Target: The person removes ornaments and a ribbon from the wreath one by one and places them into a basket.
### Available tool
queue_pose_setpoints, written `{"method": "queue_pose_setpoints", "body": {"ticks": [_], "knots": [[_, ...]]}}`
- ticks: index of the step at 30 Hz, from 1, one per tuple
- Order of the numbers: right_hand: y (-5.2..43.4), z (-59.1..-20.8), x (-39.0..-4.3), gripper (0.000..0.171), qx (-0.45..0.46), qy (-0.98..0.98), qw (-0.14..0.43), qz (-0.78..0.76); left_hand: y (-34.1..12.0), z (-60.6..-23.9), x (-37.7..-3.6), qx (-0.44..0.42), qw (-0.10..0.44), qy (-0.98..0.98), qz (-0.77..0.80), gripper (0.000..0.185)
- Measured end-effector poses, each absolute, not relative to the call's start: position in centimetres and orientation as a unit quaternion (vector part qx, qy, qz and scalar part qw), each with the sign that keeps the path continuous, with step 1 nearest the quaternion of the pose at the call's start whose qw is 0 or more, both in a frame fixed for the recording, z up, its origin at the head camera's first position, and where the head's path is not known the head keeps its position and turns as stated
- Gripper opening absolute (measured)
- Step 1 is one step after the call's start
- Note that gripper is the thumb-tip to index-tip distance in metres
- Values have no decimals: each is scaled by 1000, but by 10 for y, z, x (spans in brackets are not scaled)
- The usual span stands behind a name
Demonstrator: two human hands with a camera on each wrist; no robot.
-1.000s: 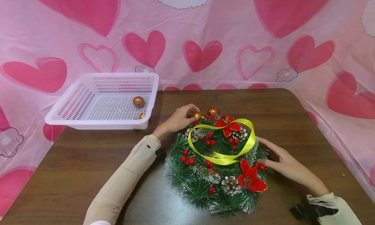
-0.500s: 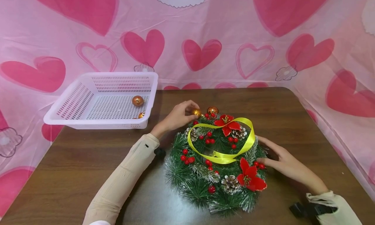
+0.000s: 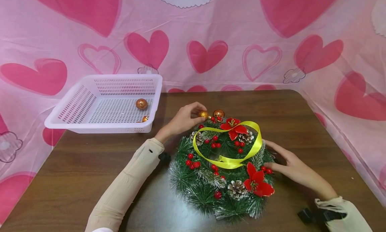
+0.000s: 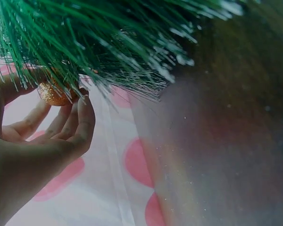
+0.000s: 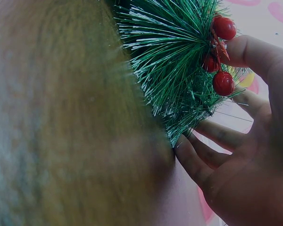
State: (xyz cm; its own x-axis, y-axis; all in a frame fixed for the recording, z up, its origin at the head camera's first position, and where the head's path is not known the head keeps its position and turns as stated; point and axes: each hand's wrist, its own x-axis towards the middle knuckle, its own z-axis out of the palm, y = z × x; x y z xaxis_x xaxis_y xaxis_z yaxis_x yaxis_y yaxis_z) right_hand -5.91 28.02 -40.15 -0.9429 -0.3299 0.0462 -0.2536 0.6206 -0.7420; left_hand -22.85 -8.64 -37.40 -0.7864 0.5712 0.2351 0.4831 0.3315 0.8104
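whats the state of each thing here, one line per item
left hand: pinches the glitter gold ball at the wreath's far edge
right hand: fingers straight, resting against the wreath's right side
wreath: flat on the table
yellow ribbon: looped loosely on the wreath
basket: upright, copper ball inside

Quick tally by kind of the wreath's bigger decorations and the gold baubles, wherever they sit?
Gold baubles: 4 – one pinched by the left hand, one beside it, two in the basket
Red flowers: 2
Pine cones: 3
Yellow ribbon: 1
Total: 10
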Motion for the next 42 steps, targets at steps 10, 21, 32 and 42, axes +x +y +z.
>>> {"method": "queue_pose_setpoints", "body": {"ticks": [10, 21, 32, 42], "knots": [[280, -400, -59, 69, -158, 904, 48, -394, -87, -372, -230, 322, 37, 813, 483, 27], [278, -398, -59, 69, -146, 910, 54, -384, -85, -369, -228, 318, 32, 806, 498, 26], [279, -399, -59, 68, -146, 911, 49, -383, -86, -366, -228, 319, 32, 797, 511, 26], [279, -401, -59, 69, -149, 909, 49, -387, -91, -357, -225, 314, 22, 796, 517, 26]]}}
